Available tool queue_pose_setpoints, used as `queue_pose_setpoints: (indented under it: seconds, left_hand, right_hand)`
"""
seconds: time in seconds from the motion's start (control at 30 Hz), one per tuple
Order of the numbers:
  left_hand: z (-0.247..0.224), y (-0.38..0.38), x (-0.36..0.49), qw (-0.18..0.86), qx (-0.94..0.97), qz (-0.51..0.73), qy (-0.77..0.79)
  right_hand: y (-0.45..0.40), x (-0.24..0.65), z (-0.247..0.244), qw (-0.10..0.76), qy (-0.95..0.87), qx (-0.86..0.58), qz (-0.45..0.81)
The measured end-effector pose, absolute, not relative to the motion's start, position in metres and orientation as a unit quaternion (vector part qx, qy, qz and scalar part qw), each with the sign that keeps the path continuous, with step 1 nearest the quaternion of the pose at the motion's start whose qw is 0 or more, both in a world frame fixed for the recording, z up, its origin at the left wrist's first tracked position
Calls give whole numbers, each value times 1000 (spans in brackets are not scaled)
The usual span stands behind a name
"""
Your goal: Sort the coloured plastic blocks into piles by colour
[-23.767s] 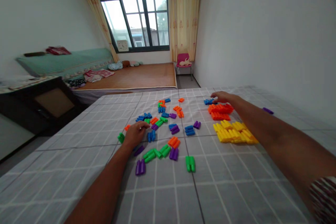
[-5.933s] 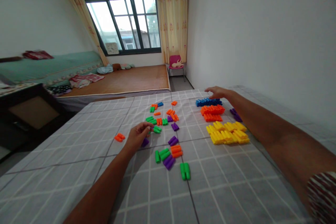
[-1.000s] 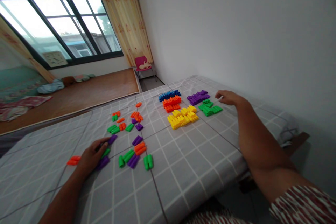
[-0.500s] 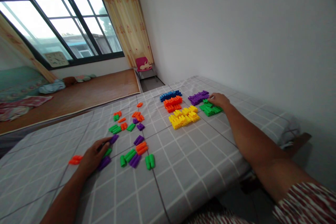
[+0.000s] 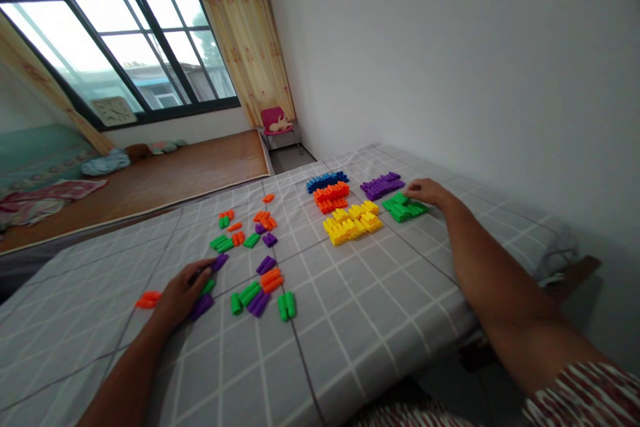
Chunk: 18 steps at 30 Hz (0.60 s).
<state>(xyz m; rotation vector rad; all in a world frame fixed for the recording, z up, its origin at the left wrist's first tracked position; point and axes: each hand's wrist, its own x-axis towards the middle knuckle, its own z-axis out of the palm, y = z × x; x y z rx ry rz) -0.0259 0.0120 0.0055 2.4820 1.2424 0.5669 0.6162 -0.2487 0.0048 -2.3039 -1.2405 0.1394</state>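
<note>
My left hand (image 5: 184,292) rests low over the cloth, its fingers curled by a purple piece (image 5: 219,262), with a green piece (image 5: 208,287) and another purple piece (image 5: 202,307) beside it; whether it grips anything is unclear. At the right edge of the green pile (image 5: 403,207), my right hand (image 5: 423,191) has its fingertips close together at the pieces; what lies between them is too small to tell. Next to that pile are a purple group (image 5: 382,185) and a yellow group (image 5: 352,222). Orange (image 5: 331,197) and blue (image 5: 327,181) groups lie further back.
Loose orange, green and purple pieces (image 5: 271,279) are scattered over the left half of the checked cloth (image 5: 340,307). A white wall (image 5: 450,67) runs along the right. Beyond stand a pink chair (image 5: 276,121) and a low brown platform (image 5: 200,162).
My right hand has moved slightly right, off the middle of the green pile, leaving more of it showing. My left hand stays by the same pieces. The view has shifted a little.
</note>
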Motion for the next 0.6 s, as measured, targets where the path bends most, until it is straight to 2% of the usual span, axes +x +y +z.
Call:
queue_pose_setpoints:
  seconds: [0.13, 0.3, 0.4, 0.5, 0.6]
  left_hand:
    - [9, 9, -24, 163, 857, 221, 436]
    - [14, -3, -25, 178, 830, 261, 460]
    - [14, -7, -26, 214, 830, 258, 445]
    - [10, -7, -27, 241, 823, 267, 439]
    - [5, -8, -28, 252, 819, 283, 430]
  right_hand:
    - [-254, 606, 16, 267, -402, -874, -60]
    - [-241, 554, 47, 394, -407, -802, -192]
    - [-218, 491, 68, 408, -524, -738, -122]
    - [-193, 411, 75, 332, -690, -642, 24]
    - [-166, 335, 66, 269, -786, -546, 102]
